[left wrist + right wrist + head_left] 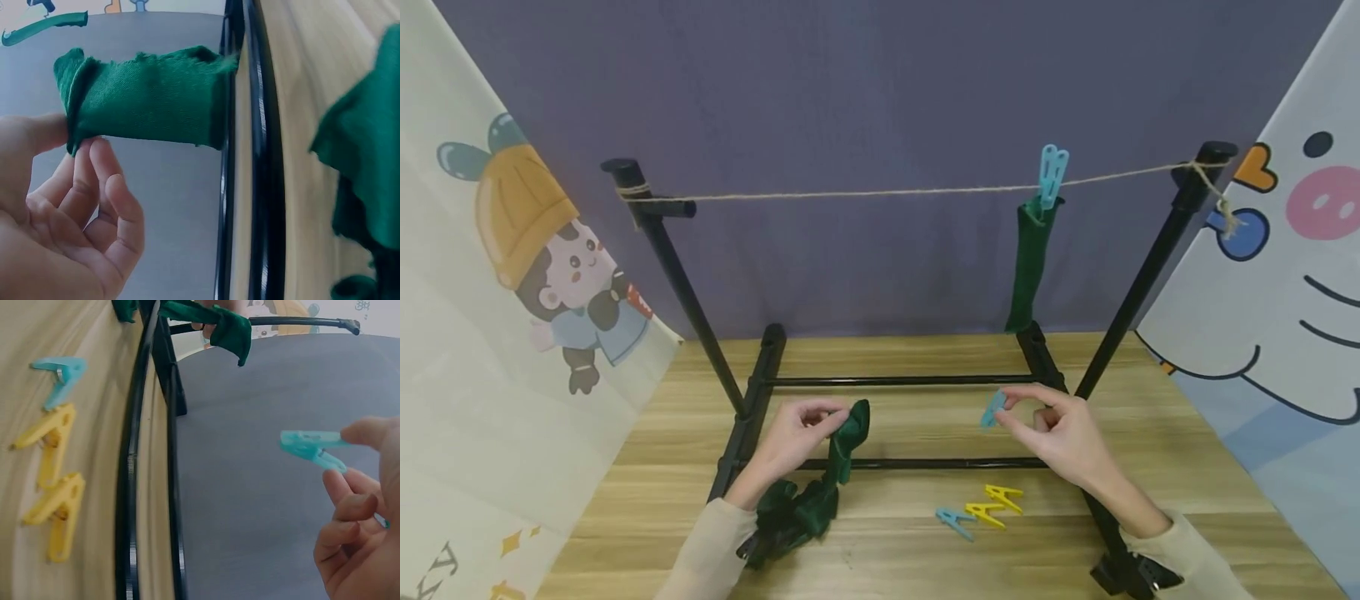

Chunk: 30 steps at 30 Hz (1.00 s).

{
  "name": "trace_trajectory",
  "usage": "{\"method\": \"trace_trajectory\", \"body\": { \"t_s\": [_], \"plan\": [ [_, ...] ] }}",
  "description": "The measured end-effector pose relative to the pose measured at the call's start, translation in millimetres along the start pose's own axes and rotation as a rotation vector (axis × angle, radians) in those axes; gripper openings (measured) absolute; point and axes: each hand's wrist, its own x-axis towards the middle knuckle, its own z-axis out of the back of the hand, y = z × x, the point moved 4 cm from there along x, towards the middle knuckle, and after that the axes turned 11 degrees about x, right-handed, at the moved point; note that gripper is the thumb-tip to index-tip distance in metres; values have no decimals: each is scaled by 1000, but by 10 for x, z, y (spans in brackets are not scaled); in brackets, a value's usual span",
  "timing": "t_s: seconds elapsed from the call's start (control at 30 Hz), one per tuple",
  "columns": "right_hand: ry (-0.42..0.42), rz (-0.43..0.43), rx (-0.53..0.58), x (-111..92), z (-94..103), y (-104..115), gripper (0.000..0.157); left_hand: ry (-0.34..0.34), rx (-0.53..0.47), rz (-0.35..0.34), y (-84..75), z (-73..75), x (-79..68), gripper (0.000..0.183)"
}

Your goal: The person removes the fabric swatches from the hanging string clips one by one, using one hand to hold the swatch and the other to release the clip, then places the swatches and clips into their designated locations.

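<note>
My left hand (801, 433) pinches one end of a green cloth strip (150, 97) between thumb and fingertips, and the strip dangles below it. More green cloth (797, 517) lies heaped on the table by the left wrist. In my right hand (1056, 429), thumb and fingertips pinch the handle ends of a light blue clothespin (306, 445). A small teal spot shows behind the right fingers in the right wrist view; I cannot tell what it is. Toward the right end of the twine (850, 194), another blue clothespin (1052, 177) holds a hanging green cloth strip (1030, 267).
Two yellow clothespins (987, 514) and a blue clothespin (956, 523) lie on the wooden table (895, 567). A black frame has uprights at left (688, 292) and right (1142, 279), with low crossbars (917, 463) between its feet. Printed curtains flank both sides.
</note>
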Motion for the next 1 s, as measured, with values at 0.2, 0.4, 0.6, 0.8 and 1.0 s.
{"method": "trace_trajectory", "body": {
  "t_s": [0.2, 0.4, 0.6, 0.8, 1.0],
  "plan": [
    [94, 31, 34, -135, -111, -160, 32, 97, 46, -22, 123, -13, -95, 21],
    [187, 12, 73, -237, -222, -309, 30, 187, 99, -31, 239, -34, -188, 21],
    [311, -142, 65, -334, -357, -447, 23, 246, 150, -50, 311, -11, -288, 20],
    [414, -271, 31, -425, -470, -551, 35, 298, 142, -42, 360, -4, -349, 17],
    [456, -290, 67, -462, -539, -613, 38, 346, 188, -50, 438, -28, -391, 18]
  ]
}}
